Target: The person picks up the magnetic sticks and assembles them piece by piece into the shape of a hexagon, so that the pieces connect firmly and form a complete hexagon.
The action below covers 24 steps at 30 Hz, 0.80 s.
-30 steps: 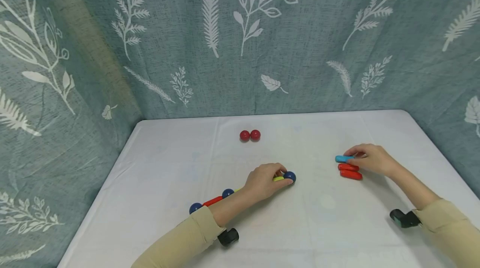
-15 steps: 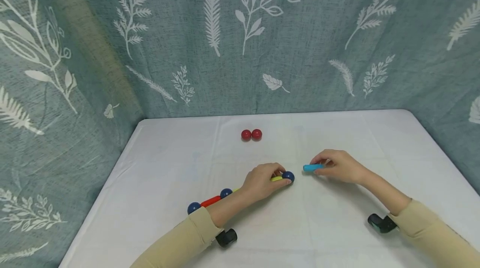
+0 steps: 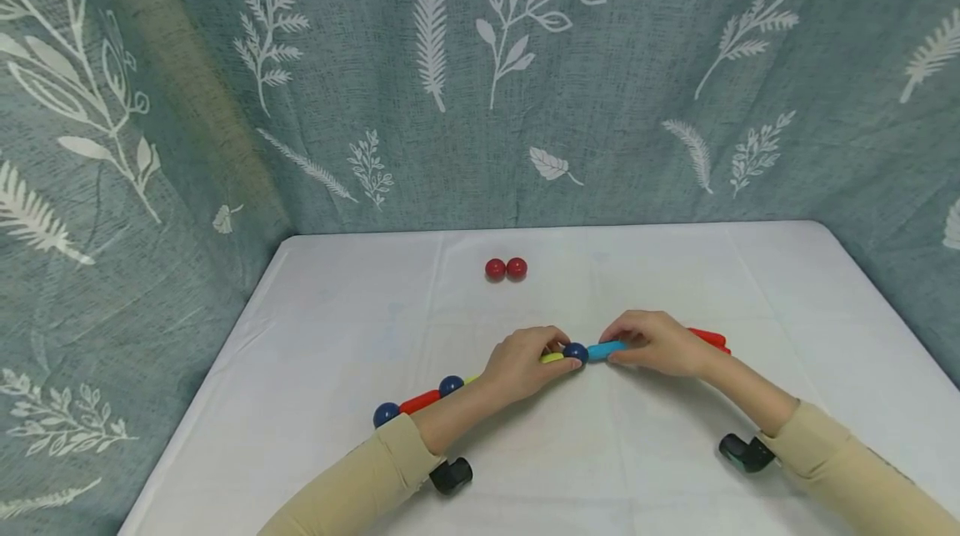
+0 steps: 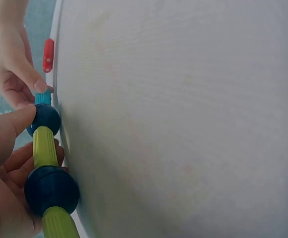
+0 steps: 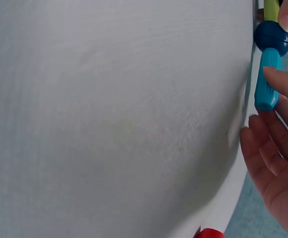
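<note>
My left hand (image 3: pixel 521 363) pinches a dark blue ball (image 3: pixel 575 353) between thumb and fingers. The ball ends a chain of balls and ribbed rods, with a yellow-green rod (image 4: pixel 45 148), a second blue ball (image 4: pixel 51 189), and a red rod (image 3: pixel 420 402) farther along. My left forearm hides part of the chain. My right hand (image 3: pixel 663 344) pinches a light blue rod (image 5: pixel 267 82) by thumb and fingers. The rod's far end touches the dark blue ball, in line with the chain. These look like magnetic building sticks and balls.
Two red balls (image 3: pixel 506 269) sit side by side toward the back of the white table (image 3: pixel 360 303). Red rods (image 3: pixel 708 338) lie behind my right hand, partly hidden by it. A patterned green-blue cloth (image 3: pixel 480 144) hangs behind the table.
My right hand has carried the light blue rod leftward from beside the red rods to the dark blue ball. My left hand has stayed on the ball.
</note>
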Motion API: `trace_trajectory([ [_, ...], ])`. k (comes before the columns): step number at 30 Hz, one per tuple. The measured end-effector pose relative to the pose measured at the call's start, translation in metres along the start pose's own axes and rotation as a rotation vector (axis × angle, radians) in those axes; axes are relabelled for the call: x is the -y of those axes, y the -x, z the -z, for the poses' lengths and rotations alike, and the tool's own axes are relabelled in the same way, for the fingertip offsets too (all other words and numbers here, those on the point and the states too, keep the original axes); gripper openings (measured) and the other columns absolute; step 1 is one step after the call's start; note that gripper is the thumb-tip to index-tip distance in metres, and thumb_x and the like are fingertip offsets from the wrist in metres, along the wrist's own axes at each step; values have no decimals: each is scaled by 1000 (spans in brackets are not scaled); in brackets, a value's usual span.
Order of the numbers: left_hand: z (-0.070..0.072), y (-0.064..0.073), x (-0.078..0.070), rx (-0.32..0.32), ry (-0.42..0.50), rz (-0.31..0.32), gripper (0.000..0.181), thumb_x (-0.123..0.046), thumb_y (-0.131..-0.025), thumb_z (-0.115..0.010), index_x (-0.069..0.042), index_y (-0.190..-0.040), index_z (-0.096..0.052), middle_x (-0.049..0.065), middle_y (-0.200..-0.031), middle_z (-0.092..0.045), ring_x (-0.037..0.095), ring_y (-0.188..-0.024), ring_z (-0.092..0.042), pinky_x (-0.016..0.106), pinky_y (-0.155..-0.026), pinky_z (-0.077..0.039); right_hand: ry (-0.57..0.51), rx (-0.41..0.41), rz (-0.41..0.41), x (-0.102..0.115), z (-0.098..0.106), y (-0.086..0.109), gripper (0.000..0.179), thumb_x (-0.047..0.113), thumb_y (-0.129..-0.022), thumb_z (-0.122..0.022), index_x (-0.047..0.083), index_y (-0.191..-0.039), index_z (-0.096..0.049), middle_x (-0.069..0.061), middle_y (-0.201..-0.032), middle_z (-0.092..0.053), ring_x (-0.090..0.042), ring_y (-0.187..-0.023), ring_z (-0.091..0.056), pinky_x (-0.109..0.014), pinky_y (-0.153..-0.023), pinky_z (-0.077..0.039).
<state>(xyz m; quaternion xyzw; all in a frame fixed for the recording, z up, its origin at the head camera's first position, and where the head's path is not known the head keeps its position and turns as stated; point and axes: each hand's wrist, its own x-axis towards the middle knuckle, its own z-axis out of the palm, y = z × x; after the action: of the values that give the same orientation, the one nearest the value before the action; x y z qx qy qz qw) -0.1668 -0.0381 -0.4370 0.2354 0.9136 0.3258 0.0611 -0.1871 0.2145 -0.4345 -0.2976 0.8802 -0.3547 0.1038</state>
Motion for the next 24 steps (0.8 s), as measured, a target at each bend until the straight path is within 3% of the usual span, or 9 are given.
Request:
trace_trajectory([
  [4,1,1,0,-5,-9,-6,32,-36,-89,-72,-12,-111,-69,-5,-87,-66,8,-76,-55,22,-69,-45,-1,-8,25,3,-2,-1,23,15,-86,-75,11,-108,-69,3,-103,-67,-16,-94,-62,-31,-82,-52],
  [12,1,-5,-6,-24,-60,-48,43,-42,-87,-71,-13,-119,-67,0,-109,-67,12,-93,-60,23,-73,-48,-39,-21,58,4,-5,-2,22,14,-87,-74,7,-107,-69,-1,-102,-67,-17,-90,-63,-29,-79,-54],
  [19,-4,-12,-11,5,-92,-27,28,-38,-88,-72,-14,-103,-74,-7,-91,-66,5,-78,-55,20,-66,-45,-91,-2,30,7,-10,-5,23,15,-87,-74,8,-108,-69,-1,-103,-67,-15,-94,-63,-26,-81,-53],
  [24,-3,-10,-7,9,-91,-16,21,-36,-89,-71,-17,-97,-75,-9,-87,-65,4,-77,-56,21,-65,-45,-115,12,3,9,-8,-13,21,17,-89,-73,9,-107,-70,2,-100,-67,-14,-90,-62,-25,-80,-53],
])
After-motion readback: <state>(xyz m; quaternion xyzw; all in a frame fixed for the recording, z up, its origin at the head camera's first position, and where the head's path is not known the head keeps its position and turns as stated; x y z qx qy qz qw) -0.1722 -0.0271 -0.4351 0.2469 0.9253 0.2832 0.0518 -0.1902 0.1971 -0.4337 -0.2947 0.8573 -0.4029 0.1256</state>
